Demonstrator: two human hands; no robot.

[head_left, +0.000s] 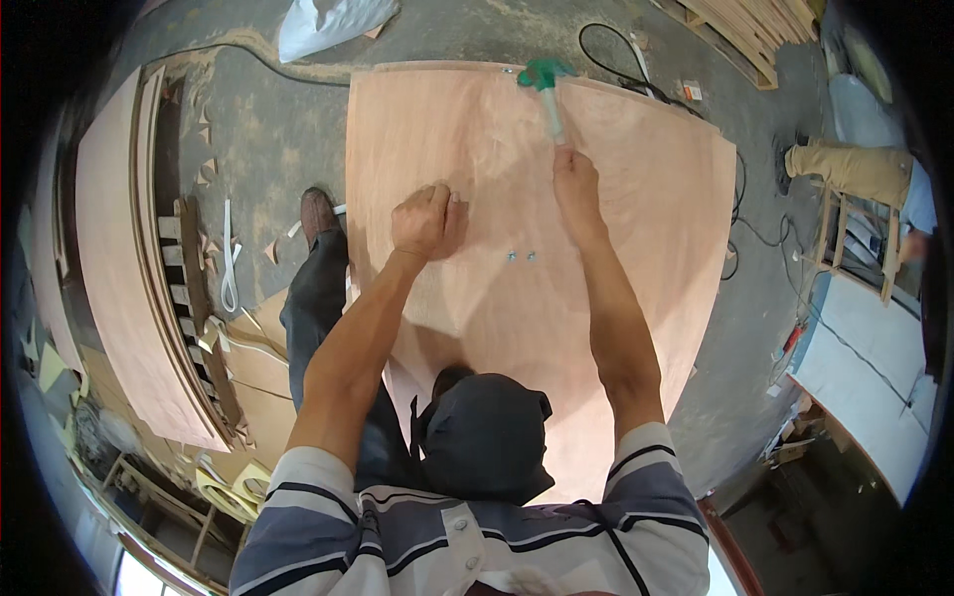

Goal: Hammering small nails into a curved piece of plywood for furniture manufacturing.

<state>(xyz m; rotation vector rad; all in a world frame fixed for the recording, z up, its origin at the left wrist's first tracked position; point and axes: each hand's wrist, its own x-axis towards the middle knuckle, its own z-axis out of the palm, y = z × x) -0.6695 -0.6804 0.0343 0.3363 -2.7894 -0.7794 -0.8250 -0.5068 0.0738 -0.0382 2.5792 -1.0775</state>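
A large plywood panel [527, 328] with a smooth pinkish-brown face lies flat in front of me. My right hand [576, 182] is wrapped round the pale handle of a hammer [546, 81]. The hammer's green head is at the panel's far edge, slightly smeared by motion. Just left of it sits a small shiny metal piece [509, 70]. Two similar metal pieces [522, 256] lie on the panel's middle, between my forearms. My left hand [427, 221] rests on the panel, fingers curled in; whatever they hold, if anything, is hidden.
Stacked plywood sheets [114, 258] lie on a pallet [184, 268] at the left. White strips [230, 258] and wood scraps litter the floor. Beyond the panel are a black cable [596, 60], a white sack [333, 25] and wood slats [740, 35]. Another person [860, 171] is at the right.
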